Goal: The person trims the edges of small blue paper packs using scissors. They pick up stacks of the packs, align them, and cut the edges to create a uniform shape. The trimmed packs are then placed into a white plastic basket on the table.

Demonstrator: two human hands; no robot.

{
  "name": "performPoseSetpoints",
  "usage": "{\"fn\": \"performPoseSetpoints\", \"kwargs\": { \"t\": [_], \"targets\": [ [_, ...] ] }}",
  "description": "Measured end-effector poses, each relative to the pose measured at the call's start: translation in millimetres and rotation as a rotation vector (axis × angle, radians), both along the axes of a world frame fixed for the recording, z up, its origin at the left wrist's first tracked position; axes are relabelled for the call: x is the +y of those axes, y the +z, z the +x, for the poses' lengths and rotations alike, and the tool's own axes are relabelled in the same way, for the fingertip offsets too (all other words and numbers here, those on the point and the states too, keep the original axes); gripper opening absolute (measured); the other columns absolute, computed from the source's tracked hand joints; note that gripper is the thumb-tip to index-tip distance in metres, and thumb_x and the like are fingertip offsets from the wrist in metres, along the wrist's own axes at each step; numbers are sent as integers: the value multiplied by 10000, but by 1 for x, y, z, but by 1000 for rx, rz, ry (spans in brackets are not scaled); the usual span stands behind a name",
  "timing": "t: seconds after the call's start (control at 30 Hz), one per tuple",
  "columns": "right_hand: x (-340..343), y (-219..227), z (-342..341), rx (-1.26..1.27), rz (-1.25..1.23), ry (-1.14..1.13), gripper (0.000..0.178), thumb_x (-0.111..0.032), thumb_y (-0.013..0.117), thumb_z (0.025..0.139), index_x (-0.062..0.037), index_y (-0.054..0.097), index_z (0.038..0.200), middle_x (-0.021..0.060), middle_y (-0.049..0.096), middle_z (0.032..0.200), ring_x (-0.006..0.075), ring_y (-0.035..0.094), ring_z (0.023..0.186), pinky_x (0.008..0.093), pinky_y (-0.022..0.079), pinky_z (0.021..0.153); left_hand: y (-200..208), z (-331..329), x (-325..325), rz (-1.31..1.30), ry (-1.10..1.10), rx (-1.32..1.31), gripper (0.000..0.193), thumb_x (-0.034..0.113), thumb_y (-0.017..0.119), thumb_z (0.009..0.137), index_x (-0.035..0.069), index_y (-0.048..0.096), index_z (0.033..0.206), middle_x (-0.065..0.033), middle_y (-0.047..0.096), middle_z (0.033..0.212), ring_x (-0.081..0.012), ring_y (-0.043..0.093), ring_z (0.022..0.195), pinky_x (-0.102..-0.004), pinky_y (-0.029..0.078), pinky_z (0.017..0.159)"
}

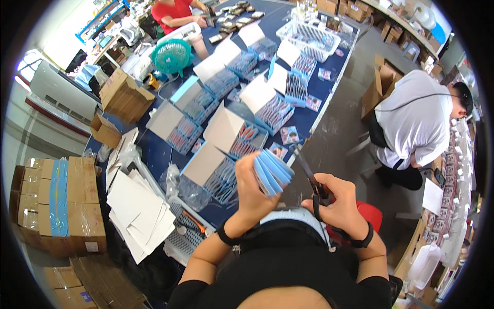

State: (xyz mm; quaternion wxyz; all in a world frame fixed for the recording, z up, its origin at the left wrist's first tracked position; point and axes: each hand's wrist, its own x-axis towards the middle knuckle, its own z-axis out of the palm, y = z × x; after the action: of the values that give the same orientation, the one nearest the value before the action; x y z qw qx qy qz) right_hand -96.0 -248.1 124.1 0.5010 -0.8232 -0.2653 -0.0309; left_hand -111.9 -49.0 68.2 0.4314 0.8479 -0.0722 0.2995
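Observation:
My left hand [250, 189] is closed round a fanned bundle of light-blue flat packets [272, 173], held up over the table's near edge. To its right, my right hand [340, 203] grips a pair of scissors [307, 171]. The blades point up and away, apart from the bundle, and the dark handles are partly covered by my fingers. Just beyond my left hand stands an open display box [199, 162], its white lid raised, filled with similar packets. Several more such boxes, one with a white lid [224, 125], stand in rows behind it. Picture cards [289, 135] lie along the right edge.
A blue-topped table [329, 85] bears a green fan [172, 56] and a white basket [309, 38]. White card sheets [136, 208] and a grey crate [188, 242] lie at left. Cartons [62, 201] stand beyond. One person [177, 15] works opposite; another [417, 116] bends at right.

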Motion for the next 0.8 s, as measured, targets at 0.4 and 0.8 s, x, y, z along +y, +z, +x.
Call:
{"fn": "performPoseSetpoints", "kwargs": {
  "t": [0.4,0.8],
  "targets": [
    [-7,-5,-18,-214,-354,84,441,-325,786,648,-75,610,967,33,507,613,211,517,511,308,369,482,-2,-10,10,-102,18,-34,831,107,787,628,-30,296,1284,-178,379,1190,-310,418,1100,-376,354,938],
    [-8,-8,-17,-206,-374,112,412,-301,758,694,-72,592,995,54,496,599,227,525,509,320,367,466,5,-14,12,79,24,-25,878,81,785,632,-13,245,1319,-150,339,1219,-252,389,1136,-348,313,991]
  ]
}}
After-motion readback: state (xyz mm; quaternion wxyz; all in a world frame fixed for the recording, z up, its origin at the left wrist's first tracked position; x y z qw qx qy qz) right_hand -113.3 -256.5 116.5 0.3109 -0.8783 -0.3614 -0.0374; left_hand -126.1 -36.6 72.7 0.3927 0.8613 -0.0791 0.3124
